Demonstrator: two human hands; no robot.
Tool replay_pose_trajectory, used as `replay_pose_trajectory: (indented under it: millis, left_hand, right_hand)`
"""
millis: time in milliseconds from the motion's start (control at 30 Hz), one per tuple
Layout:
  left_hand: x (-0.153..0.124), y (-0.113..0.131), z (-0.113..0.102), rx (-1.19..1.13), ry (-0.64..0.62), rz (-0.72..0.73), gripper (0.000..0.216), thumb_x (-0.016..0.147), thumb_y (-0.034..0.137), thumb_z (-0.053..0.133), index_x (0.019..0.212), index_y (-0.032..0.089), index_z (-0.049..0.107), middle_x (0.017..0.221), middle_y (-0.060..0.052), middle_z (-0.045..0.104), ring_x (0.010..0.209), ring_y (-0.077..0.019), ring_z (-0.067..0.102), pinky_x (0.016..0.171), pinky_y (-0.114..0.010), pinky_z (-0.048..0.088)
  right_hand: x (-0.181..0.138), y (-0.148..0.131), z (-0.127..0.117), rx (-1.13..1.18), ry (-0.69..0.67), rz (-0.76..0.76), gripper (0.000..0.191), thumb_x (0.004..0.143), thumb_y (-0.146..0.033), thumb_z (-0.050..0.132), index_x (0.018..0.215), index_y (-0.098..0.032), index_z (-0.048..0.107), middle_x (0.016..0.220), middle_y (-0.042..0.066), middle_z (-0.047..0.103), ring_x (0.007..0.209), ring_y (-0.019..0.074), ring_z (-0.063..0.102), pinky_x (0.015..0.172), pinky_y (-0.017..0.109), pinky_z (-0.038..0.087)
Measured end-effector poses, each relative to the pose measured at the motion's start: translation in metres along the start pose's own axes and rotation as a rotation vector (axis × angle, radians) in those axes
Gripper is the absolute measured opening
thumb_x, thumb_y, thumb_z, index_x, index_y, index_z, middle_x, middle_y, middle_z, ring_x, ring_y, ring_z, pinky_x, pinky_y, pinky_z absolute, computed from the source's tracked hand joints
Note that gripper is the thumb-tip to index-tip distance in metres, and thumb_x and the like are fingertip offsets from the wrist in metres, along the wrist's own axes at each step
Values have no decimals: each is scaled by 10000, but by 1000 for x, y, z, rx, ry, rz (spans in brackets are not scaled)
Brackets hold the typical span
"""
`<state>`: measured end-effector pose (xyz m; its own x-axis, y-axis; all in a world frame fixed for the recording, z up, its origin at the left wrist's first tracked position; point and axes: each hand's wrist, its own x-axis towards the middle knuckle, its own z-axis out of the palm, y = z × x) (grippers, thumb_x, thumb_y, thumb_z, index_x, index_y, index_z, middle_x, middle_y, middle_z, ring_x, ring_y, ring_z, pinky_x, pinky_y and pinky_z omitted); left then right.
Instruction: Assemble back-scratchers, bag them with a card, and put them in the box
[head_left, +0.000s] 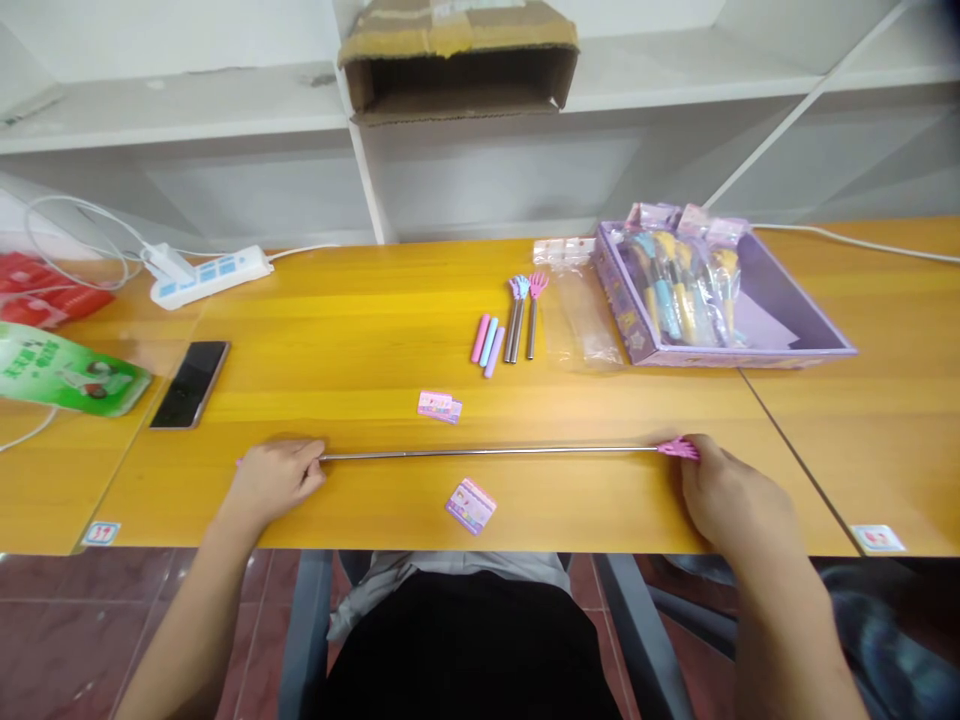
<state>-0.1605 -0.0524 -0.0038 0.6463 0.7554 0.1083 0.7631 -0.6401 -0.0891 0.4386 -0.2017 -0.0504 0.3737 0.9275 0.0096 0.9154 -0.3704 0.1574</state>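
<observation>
A telescopic back scratcher [487,452] is stretched out sideways just above the front of the table. My left hand [274,482] is closed round its handle end; a bit of pink shows past the fist. At the other end, my right hand [739,500] pinches the pink claw-shaped head. Between my hands lie small printed cards [471,506] near the edge, with more cards [439,405] just beyond the rod. Farther back are pink, blue and purple handle sleeves [488,345] beside several collapsed scratchers [525,315] with coloured claw heads.
A purple box [750,355] holding several bagged scratchers stands at back right, beside a clear plastic bag [581,310]. To the left are a phone [190,385], a green package [71,370] and a power strip [214,277]. A cardboard box [457,40] sits on the shelf.
</observation>
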Motion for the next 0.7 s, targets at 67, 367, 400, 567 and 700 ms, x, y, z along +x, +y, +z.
replay_pose_trajectory:
  millis: [67, 367, 400, 567, 700]
  left_hand:
    - [1, 1, -1, 5, -27, 5, 271, 962, 214, 428, 758, 234, 605, 650, -35, 687, 623, -218, 642, 585, -346, 315]
    - [27, 46, -6, -4, -193, -58, 231, 946, 245, 448, 802, 225, 628, 655, -27, 699, 575, -206, 628, 549, -335, 232]
    - [29, 52, -6, -3, -203, -74, 228, 945, 245, 452, 809, 224, 634, 655, -27, 701, 574, -206, 631, 545, -331, 225]
    - [42, 91, -2, -62, -224, -54, 225, 953, 224, 470, 839, 208, 663, 709, -50, 739, 617, -219, 684, 549, -314, 321]
    - [56, 133, -1, -137, -246, -39, 219, 967, 229, 503, 906, 183, 708, 762, -84, 769, 672, -251, 734, 574, -324, 420]
  right_hand:
    - [0, -5, 1, 0, 20, -16, 276, 1100, -269, 448, 1202, -130, 662, 840, 144, 753, 601, 229, 611, 605, 322, 237]
    - [-5, -79, -32, 41, -44, -189, 137, 1063, -183, 471, 1076, -150, 604, 829, 105, 726, 598, 195, 636, 561, 319, 240]
    - [-5, -86, -36, 34, -58, -198, 122, 1052, -161, 472, 1058, -155, 594, 828, 105, 724, 605, 198, 646, 562, 324, 247]
    - [-10, -131, -51, 45, -99, -340, 82, 1043, -144, 492, 1016, -178, 562, 857, 100, 735, 685, 219, 703, 598, 324, 313]
    - [-26, -179, -59, 52, -80, -477, 100, 1018, -108, 514, 971, -195, 531, 839, 94, 725, 723, 220, 710, 626, 322, 338]
